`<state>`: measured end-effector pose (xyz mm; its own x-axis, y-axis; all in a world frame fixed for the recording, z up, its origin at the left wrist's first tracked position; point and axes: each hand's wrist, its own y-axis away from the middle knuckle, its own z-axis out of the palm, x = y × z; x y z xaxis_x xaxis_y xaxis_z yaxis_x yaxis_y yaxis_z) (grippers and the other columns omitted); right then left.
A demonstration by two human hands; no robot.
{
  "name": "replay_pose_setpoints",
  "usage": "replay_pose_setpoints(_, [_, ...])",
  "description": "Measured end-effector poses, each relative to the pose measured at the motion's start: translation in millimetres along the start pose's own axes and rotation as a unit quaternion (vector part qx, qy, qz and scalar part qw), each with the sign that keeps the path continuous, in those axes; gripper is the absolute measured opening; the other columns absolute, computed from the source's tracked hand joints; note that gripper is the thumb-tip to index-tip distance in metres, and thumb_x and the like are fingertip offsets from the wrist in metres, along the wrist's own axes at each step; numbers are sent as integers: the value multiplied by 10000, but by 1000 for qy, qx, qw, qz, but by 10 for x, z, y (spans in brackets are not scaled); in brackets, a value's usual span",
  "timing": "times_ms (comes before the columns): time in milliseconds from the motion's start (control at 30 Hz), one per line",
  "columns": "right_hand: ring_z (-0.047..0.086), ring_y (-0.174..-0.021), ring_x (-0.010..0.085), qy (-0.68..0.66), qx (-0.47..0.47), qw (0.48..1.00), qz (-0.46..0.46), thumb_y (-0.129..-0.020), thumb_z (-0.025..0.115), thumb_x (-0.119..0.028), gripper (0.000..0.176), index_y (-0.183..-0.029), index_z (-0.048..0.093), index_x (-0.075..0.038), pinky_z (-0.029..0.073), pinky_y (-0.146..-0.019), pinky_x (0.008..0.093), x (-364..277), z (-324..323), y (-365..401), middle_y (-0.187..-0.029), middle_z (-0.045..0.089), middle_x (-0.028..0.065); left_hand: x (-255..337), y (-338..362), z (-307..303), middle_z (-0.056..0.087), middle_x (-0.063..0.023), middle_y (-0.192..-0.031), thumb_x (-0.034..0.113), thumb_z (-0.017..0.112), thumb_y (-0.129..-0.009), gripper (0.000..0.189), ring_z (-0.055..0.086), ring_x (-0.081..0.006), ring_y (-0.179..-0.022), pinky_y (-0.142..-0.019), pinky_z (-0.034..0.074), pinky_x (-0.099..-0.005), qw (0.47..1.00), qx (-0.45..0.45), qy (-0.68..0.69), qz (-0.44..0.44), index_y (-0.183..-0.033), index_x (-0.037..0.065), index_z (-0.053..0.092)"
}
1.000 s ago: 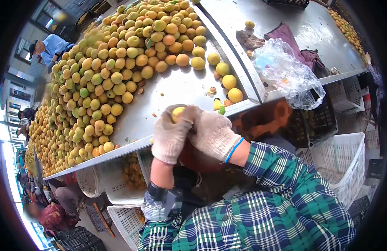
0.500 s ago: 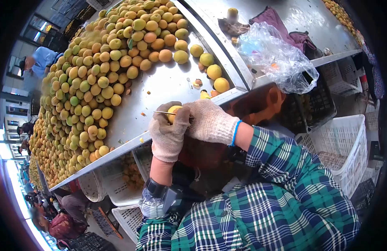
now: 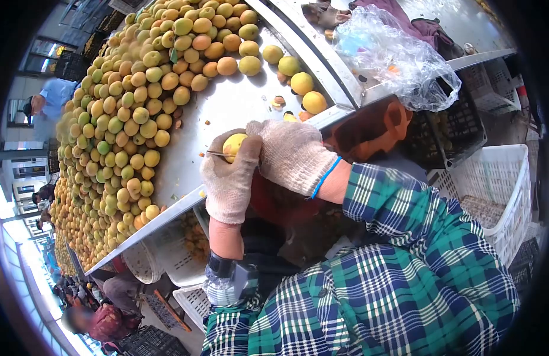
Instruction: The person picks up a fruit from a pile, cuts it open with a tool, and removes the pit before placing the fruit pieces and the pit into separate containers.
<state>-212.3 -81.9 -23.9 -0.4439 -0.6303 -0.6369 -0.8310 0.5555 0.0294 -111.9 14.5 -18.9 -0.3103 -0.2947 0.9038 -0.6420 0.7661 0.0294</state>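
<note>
My left hand [image 3: 228, 178], in a stained knit glove, is closed around a yellow apricot [image 3: 233, 144] above the table's near edge. A thin metal knife blade [image 3: 217, 153] lies against the fruit and sticks out on its left side. My right hand [image 3: 292, 155], gloved too, is closed and pressed up to the left one; it grips the knife, whose handle is hidden by the fingers. Beyond the hands, a large heap of apricots [image 3: 132, 113] covers the metal tabletop [image 3: 224, 110]. Several loose apricots [image 3: 302, 83] sit along the raised divider.
A split apricot piece [image 3: 278, 101] lies on the metal. A clear plastic bag [image 3: 399, 65] hangs over the neighbouring table's edge. White crates [image 3: 512, 184] and a black crate [image 3: 446, 139] stand below at right. Other people [image 3: 49, 101] are at the far left.
The view has shifted slightly. Both hands stay together, and the apricot is turned a little, showing more of its yellow side beside the blade.
</note>
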Motion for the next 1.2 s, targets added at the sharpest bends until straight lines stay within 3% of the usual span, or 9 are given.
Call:
replay_pose_setpoints(167, [674, -868, 329, -42, -29, 999, 10, -803, 583, -217, 255, -991, 643, -55, 535, -755, 434, 20, 46, 7, -900, 684, 177, -25, 41, 10, 654, -67, -833, 249, 768, -801, 353, 588, -108, -734, -683, 508, -250, 1000, 3, -10, 28, -998, -14, 641])
replay_pose_setpoints(333, [648, -843, 355, -71, -66, 987, -125, -806, 587, -235, 268, -1020, 615, -77, 526, -736, 429, 111, 110, -26, -884, 661, 174, -96, 91, -34, 651, -100, -821, 248, 776, -772, 352, 621, -183, -746, -718, 506, -300, 982, 25, -79, 167, -979, -3, 643])
replay_pose_setpoints(367, [660, -813, 368, -107, -42, 983, -140, -752, 599, -206, 220, -852, 694, -35, 526, -753, 424, 119, 89, -15, -798, 662, 222, -142, 106, -50, 650, -106, -861, 254, 764, -777, 359, 624, -201, -783, -749, 500, -316, 982, 23, -69, 173, -998, 0, 636])
replay_pose_setpoints(633, [657, -791, 368, -77, -113, 974, -179, -722, 618, -181, 204, -822, 688, -18, 523, -737, 421, 172, -103, -47, -789, 663, 222, -179, 179, 8, 603, -96, -1006, 352, 688, -854, 493, 573, -164, -910, -835, 473, -305, 988, -5, 17, 156, -1134, -37, 572])
replay_pose_setpoints(867, [636, -823, 397, -129, -109, 973, -156, -754, 623, -242, 251, -877, 643, -24, 511, -732, 446, 179, 15, -106, -810, 647, 228, -39, 117, 60, 599, -72, -936, 424, 637, -884, 529, 574, -139, -838, -776, 480, -270, 986, 20, 16, 162, -1135, -38, 574])
replay_pose_setpoints(967, [656, -835, 372, -116, -49, 990, -62, -750, 588, -190, 238, -871, 672, -2, 517, -764, 439, 16, -28, -13, -844, 664, 223, 26, 69, -11, 520, 21, -678, 720, 433, -863, 788, 473, -58, -603, -564, 375, -180, 971, 41, 224, -72, -1087, -14, 613])
replay_pose_setpoints(1000, [660, -848, 363, -100, -33, 994, -28, -769, 592, -200, 246, -907, 669, -10, 520, -766, 442, -26, -112, 42, -874, 669, 214, 18, 76, -12, 520, 21, -678, 720, 433, -863, 788, 473, -58, -603, -564, 375, -180, 972, 47, 220, -69, -1087, -14, 613])
replay_pose_setpoints(1067, [662, -870, 352, -84, -23, 996, -14, -788, 592, -207, 256, -952, 662, -23, 522, -771, 446, 5, -68, 56, -908, 671, 201, 24, 100, 29, 501, 43, -652, 779, 437, -811, 834, 438, -48, -543, -489, 350, -175, 934, 10, 308, -179, -1085, 12, 619])
replay_pose_setpoints(1200, [654, -833, 356, -52, -18, 998, 19, -798, 558, -143, 275, -1061, 590, -71, 522, -741, 465, -34, -66, 52, -877, 659, 179, 75, 135, 54, 542, 36, -663, 804, 432, -790, 834, 460, -62, -515, -473, 369, -184, 944, 47, 263, -191, -1053, 35, 620])
